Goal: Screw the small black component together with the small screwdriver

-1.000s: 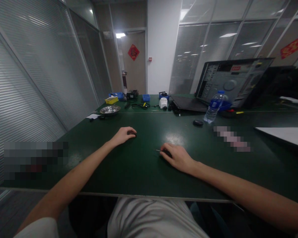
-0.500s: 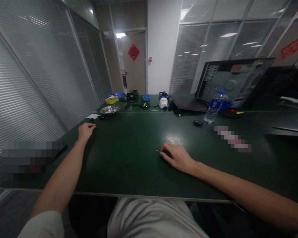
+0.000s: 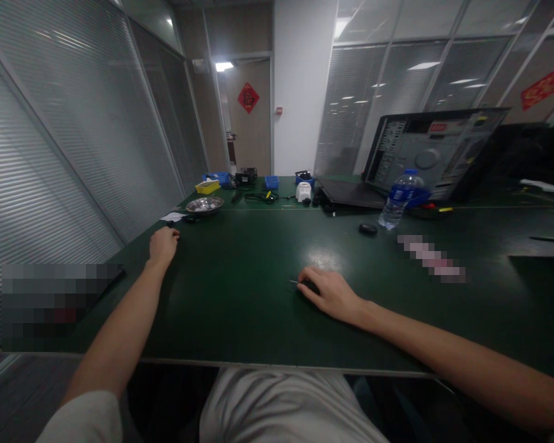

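Observation:
My left hand [image 3: 163, 245] rests far out to the left on the green table [image 3: 240, 307], fingers curled, with a small dark object [image 3: 177, 234] showing at its fingertips. It lies just short of a white slip of paper [image 3: 172, 216]. My right hand [image 3: 333, 294] lies near the middle of the table, its fingers folded over a small dark tool [image 3: 307, 285]. A thin metal tip pokes out to the left of that hand. Most of the tool is hidden under the fingers.
A metal bowl [image 3: 204, 204], a yellow bin [image 3: 207, 186], blue bins [image 3: 272, 181], cables and a white device [image 3: 303, 191] line the far edge. A water bottle [image 3: 398, 200], a black round cap [image 3: 368, 228] and an open computer case [image 3: 436, 151] stand at the right.
My left hand has swept from the table's middle to the far left, and the dark object that lay under it is gone from that spot. The right hand has not moved.

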A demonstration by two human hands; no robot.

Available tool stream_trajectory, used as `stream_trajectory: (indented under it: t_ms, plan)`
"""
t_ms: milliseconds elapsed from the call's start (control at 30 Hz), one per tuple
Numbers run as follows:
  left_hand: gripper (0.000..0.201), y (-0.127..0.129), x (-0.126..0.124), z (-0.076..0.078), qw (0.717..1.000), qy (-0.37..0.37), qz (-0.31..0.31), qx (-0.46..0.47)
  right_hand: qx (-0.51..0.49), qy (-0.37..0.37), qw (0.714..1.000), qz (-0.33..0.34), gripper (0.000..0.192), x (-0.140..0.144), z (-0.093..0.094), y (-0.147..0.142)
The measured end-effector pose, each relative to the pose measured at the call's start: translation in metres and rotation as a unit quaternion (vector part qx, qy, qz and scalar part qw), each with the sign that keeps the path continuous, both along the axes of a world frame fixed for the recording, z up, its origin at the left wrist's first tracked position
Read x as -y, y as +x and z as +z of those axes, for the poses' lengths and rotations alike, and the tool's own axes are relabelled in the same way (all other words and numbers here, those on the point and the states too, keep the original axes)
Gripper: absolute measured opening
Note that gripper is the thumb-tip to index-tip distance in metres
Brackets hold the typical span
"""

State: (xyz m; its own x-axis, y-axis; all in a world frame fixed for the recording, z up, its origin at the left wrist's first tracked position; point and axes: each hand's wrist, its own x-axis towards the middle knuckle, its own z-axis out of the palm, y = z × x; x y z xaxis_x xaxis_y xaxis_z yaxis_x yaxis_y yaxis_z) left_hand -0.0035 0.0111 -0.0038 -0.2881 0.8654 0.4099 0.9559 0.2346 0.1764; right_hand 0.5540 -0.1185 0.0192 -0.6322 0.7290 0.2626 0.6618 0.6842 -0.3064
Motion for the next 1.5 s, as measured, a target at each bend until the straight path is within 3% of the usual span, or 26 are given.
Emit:
stream_trajectory:
  t_ms: [267,567,1033,1167,1333,1500]
  plan:
    - [0.024,0.016,0.006,0.01,0.999,-0.008,0.041,0.028,0.0,-0.008,1.0,0.001,0.018,0.001,0.003,-0.001]
    - [0.028,0.018,0.011,0.014,0.995,-0.027,0.076,-0.053,0.002,-0.008,1.0,0.002,0.018,0.001,0.002,-0.001]
    - [0.028,0.019,0.003,0.015,0.993,-0.028,0.113,-0.035,0.004,-0.012,1.0,0.001,0.02,0.002,0.004,-0.001]
    - [0.028,0.019,0.006,0.017,0.993,-0.045,0.106,0.035,0.005,-0.011,1.0,0.004,0.02,0.002,0.005,-0.001]
    - [0.026,0.022,0.01,0.022,0.994,-0.045,0.084,0.054,0.005,-0.006,1.0,0.004,0.018,0.001,0.004,-0.001]
    - [0.021,0.046,0.004,0.03,0.992,-0.073,0.014,0.098,0.002,-0.003,1.0,0.007,0.018,0.001,0.002,-0.001]
